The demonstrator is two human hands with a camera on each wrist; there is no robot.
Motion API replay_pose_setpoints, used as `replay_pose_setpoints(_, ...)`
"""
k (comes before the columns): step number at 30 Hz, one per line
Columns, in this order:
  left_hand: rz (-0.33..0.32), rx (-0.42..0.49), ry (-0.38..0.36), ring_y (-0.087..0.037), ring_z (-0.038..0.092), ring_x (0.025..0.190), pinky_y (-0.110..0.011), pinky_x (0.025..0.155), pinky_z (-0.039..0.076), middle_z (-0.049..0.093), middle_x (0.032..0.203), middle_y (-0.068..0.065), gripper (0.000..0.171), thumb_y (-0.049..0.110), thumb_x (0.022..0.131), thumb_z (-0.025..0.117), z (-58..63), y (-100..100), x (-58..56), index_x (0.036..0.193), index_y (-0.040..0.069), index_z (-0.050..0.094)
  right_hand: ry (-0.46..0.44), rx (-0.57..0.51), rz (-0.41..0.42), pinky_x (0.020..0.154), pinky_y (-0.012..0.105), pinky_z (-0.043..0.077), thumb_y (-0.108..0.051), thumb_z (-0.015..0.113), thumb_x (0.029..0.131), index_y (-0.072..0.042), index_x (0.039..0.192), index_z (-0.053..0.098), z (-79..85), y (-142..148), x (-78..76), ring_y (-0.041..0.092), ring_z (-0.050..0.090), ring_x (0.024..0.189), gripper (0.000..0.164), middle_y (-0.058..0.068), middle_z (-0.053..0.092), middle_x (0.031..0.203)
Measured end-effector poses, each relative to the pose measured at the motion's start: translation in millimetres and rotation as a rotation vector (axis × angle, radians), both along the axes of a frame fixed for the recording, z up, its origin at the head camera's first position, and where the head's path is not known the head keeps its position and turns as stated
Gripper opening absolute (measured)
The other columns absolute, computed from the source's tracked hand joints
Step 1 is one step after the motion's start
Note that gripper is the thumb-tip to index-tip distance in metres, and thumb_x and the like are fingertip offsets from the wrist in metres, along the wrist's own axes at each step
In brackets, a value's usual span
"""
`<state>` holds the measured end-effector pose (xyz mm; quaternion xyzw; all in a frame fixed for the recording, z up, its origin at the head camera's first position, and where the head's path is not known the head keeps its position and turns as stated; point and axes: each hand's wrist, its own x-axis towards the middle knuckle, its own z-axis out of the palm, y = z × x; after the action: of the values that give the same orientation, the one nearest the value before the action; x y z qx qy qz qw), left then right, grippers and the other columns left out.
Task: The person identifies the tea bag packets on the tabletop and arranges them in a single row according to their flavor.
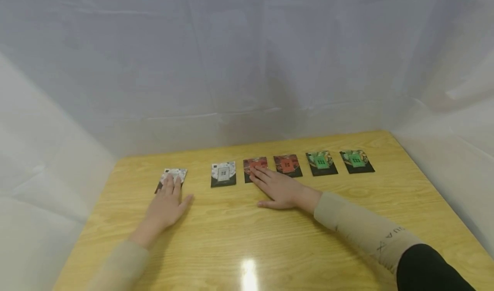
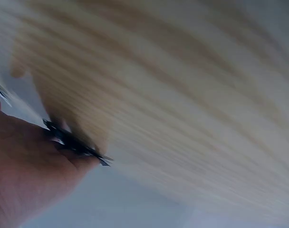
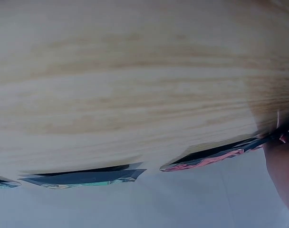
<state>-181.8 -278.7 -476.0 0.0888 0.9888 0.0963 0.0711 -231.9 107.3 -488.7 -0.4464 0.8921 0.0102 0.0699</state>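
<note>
My left hand [image 1: 165, 205] rests its straight fingers on a flat white-and-black packet [image 1: 162, 182] lying tilted at the far left; its dark edge also shows beside the hand in the left wrist view. With fingers spread, my right hand [image 1: 279, 190] lies over the left red packet [image 1: 248, 177] and hides part of it. Another red packet [image 1: 287, 165] is just to the right of these fingertips. Between the hands lies a second white packet [image 1: 223, 174], untouched.
Two green packets, one nearer [image 1: 321, 163] and one farther right [image 1: 356, 161], continue the row along the back of the yellow wooden table [image 1: 216, 239]. White sheeting [image 1: 185, 68] hangs behind the table and at both sides.
</note>
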Motion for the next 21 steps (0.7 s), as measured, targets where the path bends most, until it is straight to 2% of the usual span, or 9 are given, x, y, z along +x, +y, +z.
replay_pose_setpoints(6, 0.053, 0.016, -0.035, -0.06, 0.001, 0.159, -0.07, 0.131, 0.013, -0.004, 0.17, -0.041, 0.085, 0.051, 0.114, 0.034, 0.8, 23, -2.3, 0.164, -0.014, 0.01, -0.012, -0.005, -0.005, 0.136, 0.049, 0.026, -0.065, 0.038, 0.109, -0.009, 0.171, 0.012, 2.4, -1, 0.8, 0.033, 0.009, 0.168, 0.087, 0.015, 0.005, 0.18)
replay_pose_setpoints(15, 0.094, 0.016, -0.065, -0.059, -0.004, 0.159, -0.068, 0.132, 0.009, -0.011, 0.17, -0.039, 0.085, 0.05, 0.114, 0.031, 2.1, 46, -6.5, 0.165, -0.012, 0.005, -0.006, -0.002, -0.006, 0.136, 0.049, 0.026, -0.066, 0.037, 0.109, -0.009, 0.171, 0.012, 2.7, -2, 0.8, 0.033, 0.01, 0.168, 0.088, 0.015, 0.005, 0.18)
replay_pose_setpoints(21, 0.136, 0.001, -0.078, -0.059, -0.002, 0.159, -0.069, 0.132, 0.011, -0.008, 0.169, -0.041, 0.086, 0.051, 0.114, 0.03, 5.4, 59, -6.8, 0.163, -0.015, 0.006, -0.006, -0.002, -0.005, 0.136, 0.049, 0.026, -0.066, 0.038, 0.109, -0.009, 0.171, 0.011, 2.5, -2, 1.5, 0.033, 0.009, 0.168, 0.088, 0.015, 0.004, 0.18)
